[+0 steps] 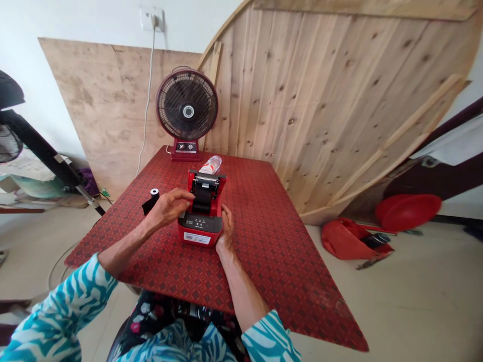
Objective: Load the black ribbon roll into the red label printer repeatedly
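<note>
Red printer [199, 223], lid [223, 186] up: I'd brace its right side with right hand [225, 230], work left hand [170, 205] lightly; fingers part-curled, can't tell if gripping.

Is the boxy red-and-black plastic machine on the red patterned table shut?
No, the machine has its lid raised at the back, exposing its black interior.

Likely a room in a home, or a makeshift workroom; cannot tell which. Fan [187, 108] standing on a patterned red surface [271, 241]. Big wooden board [302, 100] leaning on the white wall [94, 20]. Cord [149, 95] hanging from a socket [145, 20]. Red basin [409, 211] sitting low beside red bag [339, 242].
</note>
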The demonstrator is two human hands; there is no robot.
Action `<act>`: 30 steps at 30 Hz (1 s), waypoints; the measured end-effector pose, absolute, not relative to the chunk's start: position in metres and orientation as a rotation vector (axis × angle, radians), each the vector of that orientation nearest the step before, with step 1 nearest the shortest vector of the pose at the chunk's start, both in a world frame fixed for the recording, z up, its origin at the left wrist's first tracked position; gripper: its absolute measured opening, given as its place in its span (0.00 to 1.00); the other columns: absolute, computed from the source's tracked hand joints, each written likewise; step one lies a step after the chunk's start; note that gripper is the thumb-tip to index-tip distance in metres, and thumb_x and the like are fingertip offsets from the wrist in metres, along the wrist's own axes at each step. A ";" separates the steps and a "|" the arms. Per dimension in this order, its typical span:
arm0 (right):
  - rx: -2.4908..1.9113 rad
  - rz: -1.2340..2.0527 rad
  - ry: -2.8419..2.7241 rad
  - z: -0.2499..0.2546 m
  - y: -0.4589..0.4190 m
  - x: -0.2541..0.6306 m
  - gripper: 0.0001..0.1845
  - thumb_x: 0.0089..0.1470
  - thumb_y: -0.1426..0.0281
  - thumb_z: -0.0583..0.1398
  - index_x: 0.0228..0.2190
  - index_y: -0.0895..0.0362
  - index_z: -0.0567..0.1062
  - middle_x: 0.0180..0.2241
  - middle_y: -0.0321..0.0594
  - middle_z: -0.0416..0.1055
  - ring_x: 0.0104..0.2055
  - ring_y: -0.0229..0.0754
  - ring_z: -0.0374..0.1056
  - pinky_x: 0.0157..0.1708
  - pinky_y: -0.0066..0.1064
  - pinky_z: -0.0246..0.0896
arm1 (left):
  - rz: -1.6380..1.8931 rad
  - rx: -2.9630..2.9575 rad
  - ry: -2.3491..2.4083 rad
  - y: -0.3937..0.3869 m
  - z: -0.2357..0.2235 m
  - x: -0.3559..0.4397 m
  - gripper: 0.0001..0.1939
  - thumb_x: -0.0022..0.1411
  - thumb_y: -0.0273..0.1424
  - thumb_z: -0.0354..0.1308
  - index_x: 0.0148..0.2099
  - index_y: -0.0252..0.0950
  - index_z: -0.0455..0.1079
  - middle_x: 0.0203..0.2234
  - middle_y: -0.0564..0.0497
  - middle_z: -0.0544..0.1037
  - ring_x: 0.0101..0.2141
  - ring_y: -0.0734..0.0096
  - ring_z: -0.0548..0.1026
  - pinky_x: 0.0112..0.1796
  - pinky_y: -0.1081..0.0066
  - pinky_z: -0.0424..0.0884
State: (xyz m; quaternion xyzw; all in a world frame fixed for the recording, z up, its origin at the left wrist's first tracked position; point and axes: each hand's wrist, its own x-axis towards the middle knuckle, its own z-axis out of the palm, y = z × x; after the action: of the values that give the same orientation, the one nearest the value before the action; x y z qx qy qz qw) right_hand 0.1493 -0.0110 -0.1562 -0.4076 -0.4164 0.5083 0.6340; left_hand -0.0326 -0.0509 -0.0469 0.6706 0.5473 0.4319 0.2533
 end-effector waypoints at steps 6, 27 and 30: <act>-0.924 1.199 -0.931 -0.152 -0.012 0.149 0.25 0.52 0.53 0.56 0.47 0.53 0.73 0.45 0.39 0.74 0.49 0.44 0.68 0.48 0.37 0.61 | 0.063 2.421 1.699 -0.009 -0.015 0.000 0.14 0.56 0.28 0.59 0.45 0.43 0.77 0.43 0.50 0.80 0.45 0.60 0.77 0.43 0.69 0.71; -0.861 1.162 -0.973 -0.159 -0.007 0.144 0.23 0.53 0.55 0.55 0.46 0.52 0.74 0.45 0.39 0.74 0.51 0.45 0.66 0.49 0.38 0.61 | 0.044 2.690 1.731 -0.036 0.031 -0.001 0.14 0.53 0.28 0.61 0.44 0.38 0.73 0.42 0.45 0.78 0.47 0.54 0.74 0.44 0.63 0.70; -0.864 1.169 -0.965 -0.158 -0.007 0.145 0.22 0.53 0.55 0.55 0.45 0.52 0.74 0.45 0.39 0.75 0.51 0.45 0.66 0.49 0.37 0.61 | 0.447 2.515 1.694 -0.043 0.041 -0.029 0.15 0.52 0.33 0.62 0.43 0.37 0.70 0.38 0.49 0.78 0.40 0.61 0.75 0.42 0.65 0.70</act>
State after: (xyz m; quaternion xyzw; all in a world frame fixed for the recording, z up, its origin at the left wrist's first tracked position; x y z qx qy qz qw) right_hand 0.1448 -0.0068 -0.1582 -0.3791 -0.4237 0.5133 0.6429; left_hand -0.0292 -0.0433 0.0406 0.8200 0.5521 0.1458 0.0381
